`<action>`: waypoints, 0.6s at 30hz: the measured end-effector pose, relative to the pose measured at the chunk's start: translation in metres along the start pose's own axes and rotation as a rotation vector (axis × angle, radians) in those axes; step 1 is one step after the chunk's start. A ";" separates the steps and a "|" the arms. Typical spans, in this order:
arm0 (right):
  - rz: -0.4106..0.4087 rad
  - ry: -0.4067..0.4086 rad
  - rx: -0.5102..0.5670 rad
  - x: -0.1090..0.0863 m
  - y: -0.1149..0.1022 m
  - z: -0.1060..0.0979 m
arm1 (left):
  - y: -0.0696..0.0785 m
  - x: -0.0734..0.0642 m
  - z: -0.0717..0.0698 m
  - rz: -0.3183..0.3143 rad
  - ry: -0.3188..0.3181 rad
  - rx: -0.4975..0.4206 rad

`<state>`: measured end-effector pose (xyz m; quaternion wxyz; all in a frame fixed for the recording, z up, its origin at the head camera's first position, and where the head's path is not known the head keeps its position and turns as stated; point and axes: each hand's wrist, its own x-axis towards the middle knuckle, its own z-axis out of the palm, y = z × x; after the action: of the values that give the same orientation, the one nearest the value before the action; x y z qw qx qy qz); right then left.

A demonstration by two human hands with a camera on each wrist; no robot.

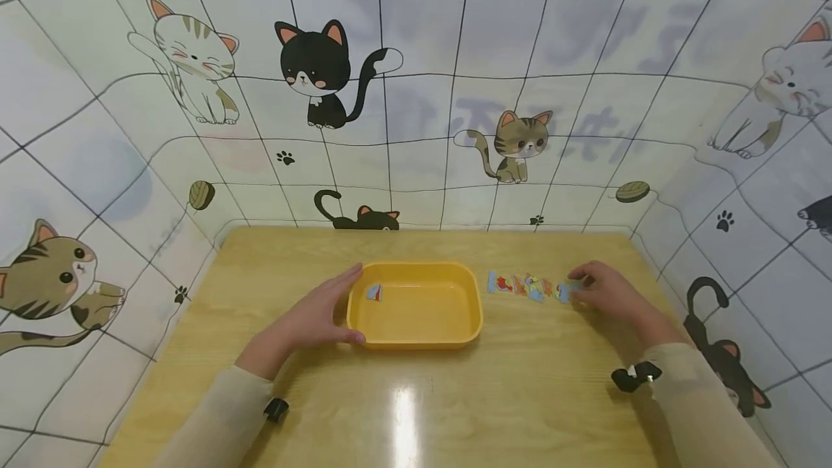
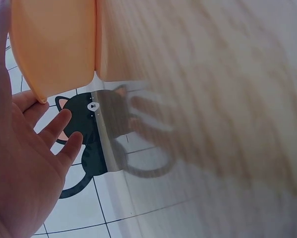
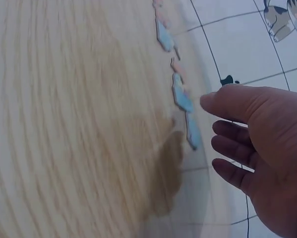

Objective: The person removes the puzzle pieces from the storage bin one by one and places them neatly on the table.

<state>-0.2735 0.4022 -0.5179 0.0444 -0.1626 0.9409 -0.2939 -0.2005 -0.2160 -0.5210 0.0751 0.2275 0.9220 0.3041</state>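
A yellow plastic tray (image 1: 416, 344) sits on the table, with a small flat piece (image 1: 374, 292) in light blue, red and white inside its left end. My left hand (image 1: 321, 309) holds the tray's left end, thumb by the near corner and fingers by the far one. In the left wrist view, fingertips meet the corner of the tray (image 2: 54, 49), while the other fingers stand loosely bent. Right of the tray lies a row of small colourful flat pieces (image 1: 534, 289). My right hand (image 1: 607, 295) hovers at the row's right end, its thumb close to the light blue pieces (image 3: 182, 96).
The wooden table (image 1: 351, 410) ends against white gridded walls (image 1: 422, 114) printed with cartoon cats, at the back and both sides. Black straps circle both wrists. A bright light reflection (image 1: 406, 425) shows on the table near the front.
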 end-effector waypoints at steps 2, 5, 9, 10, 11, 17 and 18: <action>-0.027 0.027 -0.012 0.002 -0.008 0.002 | 0.000 -0.001 0.001 -0.001 0.001 -0.003; -0.058 0.052 -0.021 0.004 -0.024 0.006 | 0.000 -0.004 0.003 -0.002 0.000 -0.011; -0.108 0.075 -0.015 0.008 -0.052 0.013 | 0.000 -0.009 0.005 -0.010 0.000 -0.024; -0.120 0.077 -0.008 0.010 -0.059 0.015 | 0.000 -0.010 0.005 -0.007 0.003 -0.023; -0.127 0.077 0.002 0.011 -0.066 0.017 | 0.001 -0.010 0.005 -0.008 0.006 -0.018; -0.214 0.093 0.036 0.026 -0.114 0.029 | 0.001 -0.005 0.003 0.018 0.023 -0.006; -0.234 0.099 0.042 0.028 -0.122 0.032 | 0.001 -0.005 0.002 0.022 0.025 -0.010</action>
<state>-0.2603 0.2812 -0.4748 -0.0333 -0.2557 0.9101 -0.3244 -0.1953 -0.2161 -0.5222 0.0616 0.2334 0.9188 0.3124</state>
